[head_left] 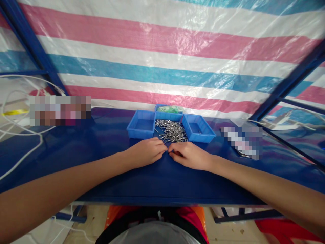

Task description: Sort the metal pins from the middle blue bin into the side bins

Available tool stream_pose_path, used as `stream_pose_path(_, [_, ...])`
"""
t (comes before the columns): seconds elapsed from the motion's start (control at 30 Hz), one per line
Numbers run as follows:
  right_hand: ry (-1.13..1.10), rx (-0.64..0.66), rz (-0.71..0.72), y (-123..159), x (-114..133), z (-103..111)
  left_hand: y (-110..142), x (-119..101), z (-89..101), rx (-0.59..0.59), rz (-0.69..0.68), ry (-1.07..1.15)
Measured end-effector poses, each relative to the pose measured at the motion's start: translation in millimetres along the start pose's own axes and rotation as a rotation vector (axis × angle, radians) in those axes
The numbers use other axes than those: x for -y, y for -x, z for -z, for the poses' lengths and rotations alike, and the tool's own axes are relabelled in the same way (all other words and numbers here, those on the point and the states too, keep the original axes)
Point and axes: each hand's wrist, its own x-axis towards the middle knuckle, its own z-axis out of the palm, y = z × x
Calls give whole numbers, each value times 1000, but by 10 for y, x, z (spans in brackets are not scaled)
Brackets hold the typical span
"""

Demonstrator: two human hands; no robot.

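Note:
Both of my hands rest on the blue table (106, 159) just in front of a loose pile of small silver metal pins (172, 131). My left hand (146, 151) has its fingers curled together, fingertips pinched toward the right hand. My right hand (188, 155) is also curled shut, pinching something small between thumb and forefinger that I cannot make out. The two sets of fingertips nearly touch at the near edge of the pile.
Three blue plastic bins stand behind the pile: one at the left (141, 128), one at the right (198, 131), and a rear one (168, 112) holding green pieces. White cables (22, 135) lie at the far left. A striped tarp (162, 57) forms the back wall.

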Motion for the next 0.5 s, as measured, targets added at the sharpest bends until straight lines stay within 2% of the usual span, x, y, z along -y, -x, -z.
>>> stream_pose_path(0.1, [41, 8, -21, -40, 35, -1, -4, 8, -24, 2, -35, 7])
stream_pose_path(0.23, [102, -64, -92, -84, 47, -30, -26, 27, -60, -4, 28, 47])
stream_pose_path(0.4, [123, -94, -36, -79, -1, -52, -71, 84, -90, -9, 116, 89])
stream_pose_path(0.5, [123, -93, -32, -59, -27, -46, -84, 97, -73, 0, 105, 53])
